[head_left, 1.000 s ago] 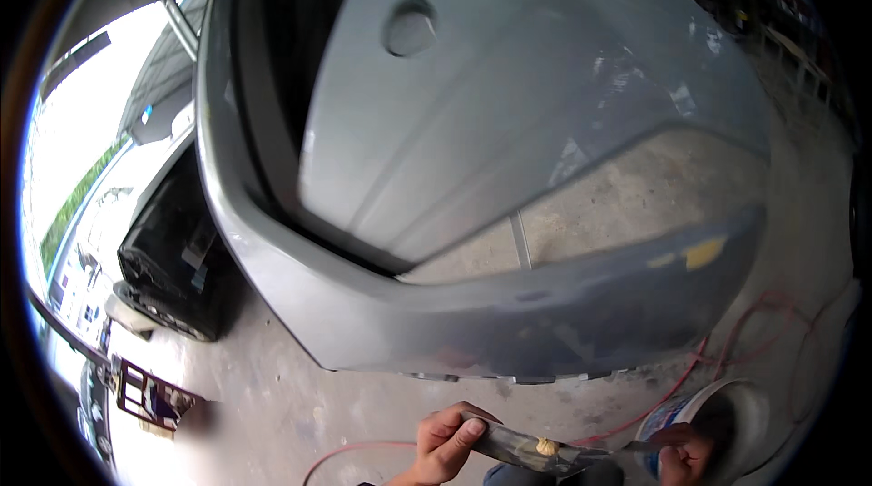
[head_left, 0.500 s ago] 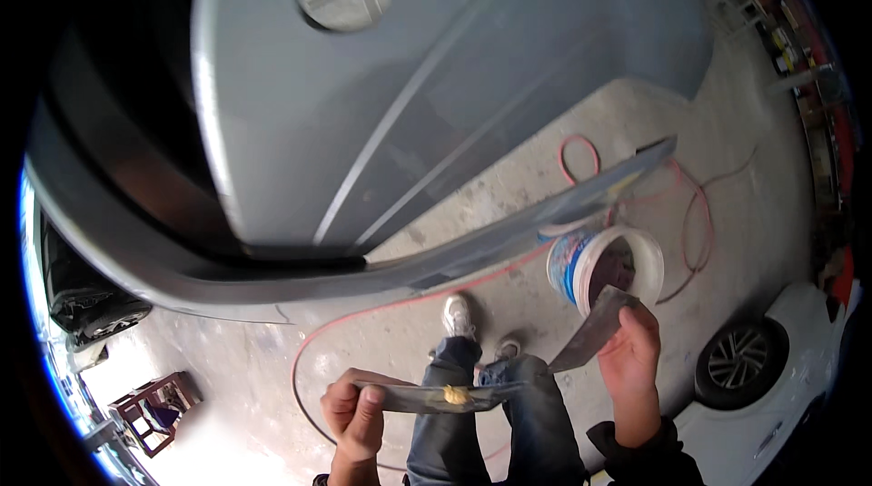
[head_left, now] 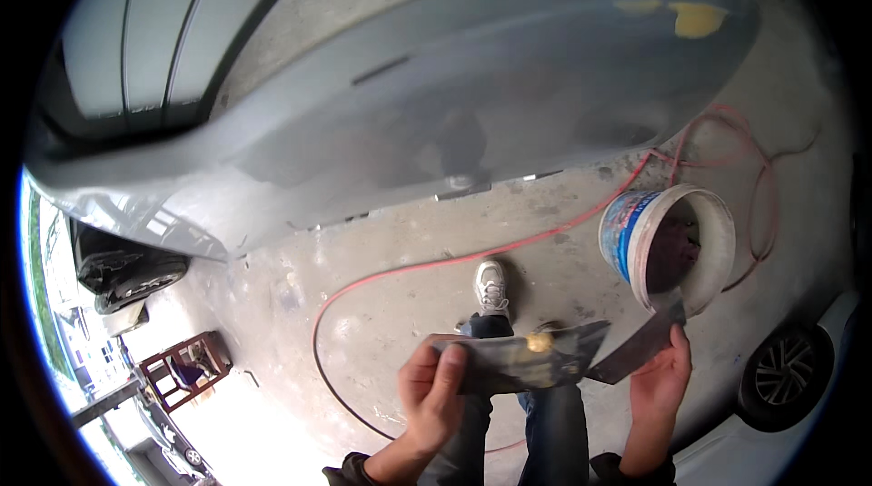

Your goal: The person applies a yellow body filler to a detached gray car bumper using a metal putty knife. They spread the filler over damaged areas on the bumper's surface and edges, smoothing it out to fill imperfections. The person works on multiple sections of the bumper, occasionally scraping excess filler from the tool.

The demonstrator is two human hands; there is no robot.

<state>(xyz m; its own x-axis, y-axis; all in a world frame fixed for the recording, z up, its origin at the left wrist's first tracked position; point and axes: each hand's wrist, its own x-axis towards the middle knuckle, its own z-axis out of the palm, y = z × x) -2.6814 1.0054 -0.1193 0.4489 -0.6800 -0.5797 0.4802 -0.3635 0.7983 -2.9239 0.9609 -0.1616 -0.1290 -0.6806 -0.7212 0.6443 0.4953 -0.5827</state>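
My left hand [head_left: 432, 393] is closed round one end of a flat dark putty spreader [head_left: 495, 368], thumb on top. A small lump of yellow putty [head_left: 540, 342] sits on its face. My right hand [head_left: 661, 384] grips a second dark flat scraper [head_left: 638, 346], held at a slant. Its lower left corner comes close to the spreader's far end; whether they touch I cannot tell. Beyond my hands stretches a grey car body panel [head_left: 409, 123], with yellow filler patches [head_left: 698, 20] near its right end.
A white and blue bucket [head_left: 627, 236] tilts beside my right hand, dark material inside. A red hose [head_left: 463, 258] loops over the concrete floor. A white car's wheel [head_left: 787, 377] is at lower right. A brown wooden frame [head_left: 184, 368] and a dark car part [head_left: 123, 268] are at left.
The view has swung along the grey panel, bringing its filler patches into sight. My left hand's spreader has turned to show more of its face, and the right scraper stays near it.
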